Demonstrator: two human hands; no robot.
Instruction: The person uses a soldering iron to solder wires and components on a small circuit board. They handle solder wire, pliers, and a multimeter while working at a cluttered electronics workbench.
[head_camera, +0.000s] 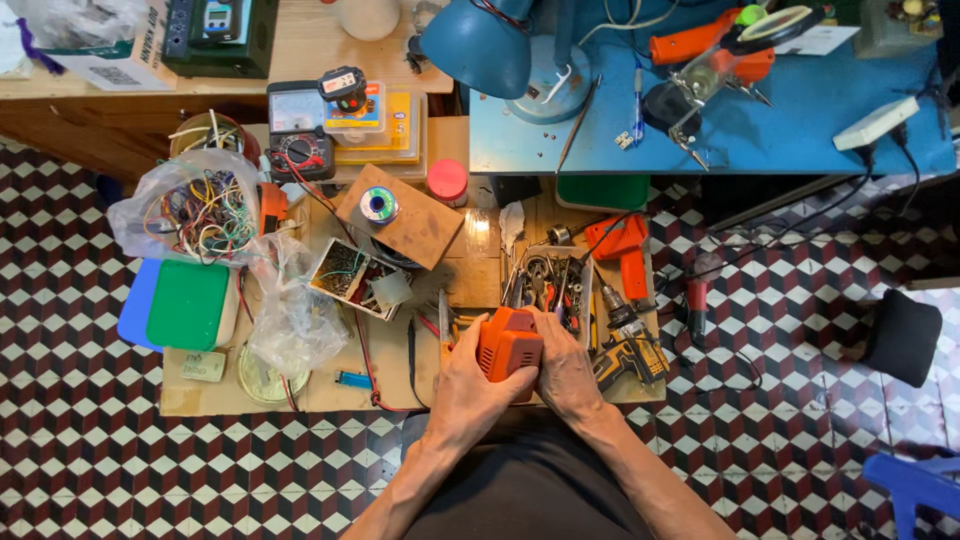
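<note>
Both my hands hold a small orange power tool body (508, 344) with ribbed vents, low over a cluttered wooden board (330, 395). My left hand (464, 388) wraps its left side and underside. My right hand (562, 368) grips its right side, fingers curled over the top. Just beyond the tool lies a tray of pliers and metal hand tools (548, 283). To the right lie a yellow-and-black cordless drill (628, 345) and an orange drill (624, 247).
On the left are a bag of coloured wires (200, 208), a green-lidded box (186, 303), an open parts box (350, 277), a solder spool (379, 204) and a multimeter (298, 130). A blue lamp (490, 45) stands on a blue table (800, 110). Checkered floor surrounds; a black stool (902, 336) sits right.
</note>
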